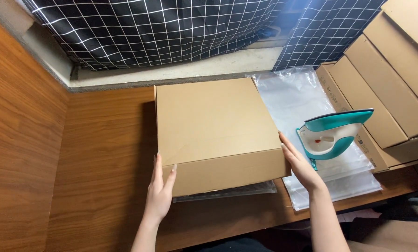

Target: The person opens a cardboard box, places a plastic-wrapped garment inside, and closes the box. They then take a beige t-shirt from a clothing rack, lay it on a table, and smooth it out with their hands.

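On the wooden desk (106,154), left hand (160,193) and right hand (300,163) (both open-fingered) press one cardboard box (213,126).

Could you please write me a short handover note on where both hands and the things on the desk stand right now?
Left hand: flat against the left front corner of the cardboard box, fingers straight, not gripping.
Right hand: pressed against the box's right side, also open.
The box lies closed on the wooden desk, held between both hands. A clear plastic bag pokes out from under its front edge.
To the right, a teal and white iron stands on a stack of clear plastic bags, beside more cardboard boxes.
Done: the box is closed. Left: it has no bag around it yet.
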